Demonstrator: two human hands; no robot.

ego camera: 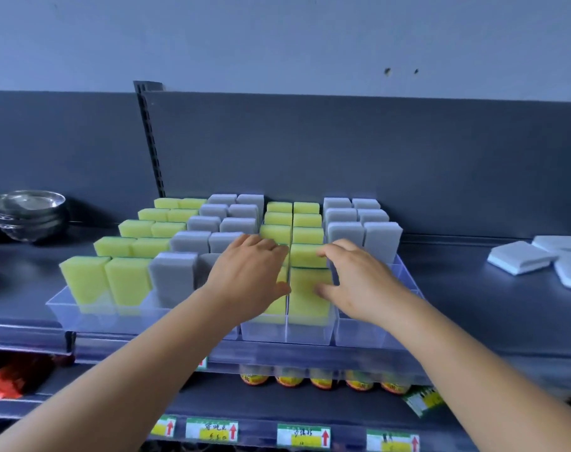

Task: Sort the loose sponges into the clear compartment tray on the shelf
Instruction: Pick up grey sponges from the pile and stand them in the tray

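A clear compartment tray stands on the dark shelf, filled with upright yellow and grey sponges in rows. My left hand rests over the front of the middle columns, fingers spread on a yellow sponge partly hidden beneath it. My right hand touches the front yellow sponge in the same column group, thumb low on its face and fingers at its top right edge. Whether either hand truly grips a sponge is unclear. Loose white sponges lie flat on the shelf at the right.
Stacked metal bowls sit at the far left of the shelf. Below, a lower shelf carries jars and price tags. A slotted upright post rises behind the tray.
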